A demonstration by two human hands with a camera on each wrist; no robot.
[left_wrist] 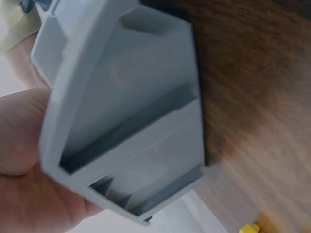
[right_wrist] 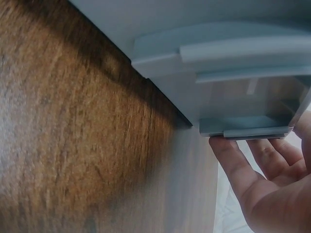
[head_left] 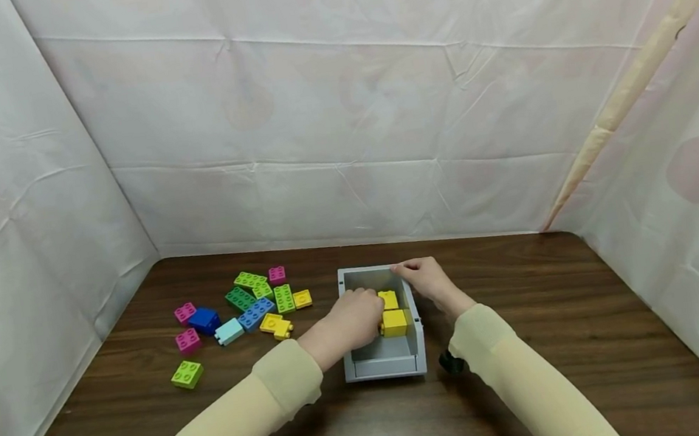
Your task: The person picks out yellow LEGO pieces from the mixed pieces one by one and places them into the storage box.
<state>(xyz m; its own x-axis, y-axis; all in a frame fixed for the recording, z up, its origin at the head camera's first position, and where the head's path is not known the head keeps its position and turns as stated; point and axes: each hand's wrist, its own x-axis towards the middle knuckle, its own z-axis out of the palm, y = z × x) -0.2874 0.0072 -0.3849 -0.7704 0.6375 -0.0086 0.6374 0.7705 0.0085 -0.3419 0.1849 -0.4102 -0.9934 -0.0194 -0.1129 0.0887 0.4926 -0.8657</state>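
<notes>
Surface (head_left: 537, 311) first, since it's the biggest thing we've got: dark wood, with a grey box (head_left: 384, 368) standing on it and a spread of loose bricks (head_left: 257, 314) off to the box's left. We'd call the step in hand putting bricks into that box, though that's just our read. The right grip (head_left: 428, 278) is grasping the box near its far right corner, which looks like steadying to us. The left grip (head_left: 352, 318) dips inside, right beside two yellow bricks (head_left: 394, 323) near the right wall, and honestly we can't tell whether it's got hold of anything, because its own back blocks the view. If it's placing a brick, we figure the next move calls for letting go cleanly and lifting out without knocking that pair. Only the head view gives us the box's inside and the whole spread. The left wrist view shows us outer ledges (left_wrist: 133, 138) on the box instead, while the right wrist view is where we get fingertips (right_wrist: 218, 144) up against the edge. Smallest bit: a yellow speck (left_wrist: 249, 228) low in the left wrist view, maybe a loose brick.
</notes>
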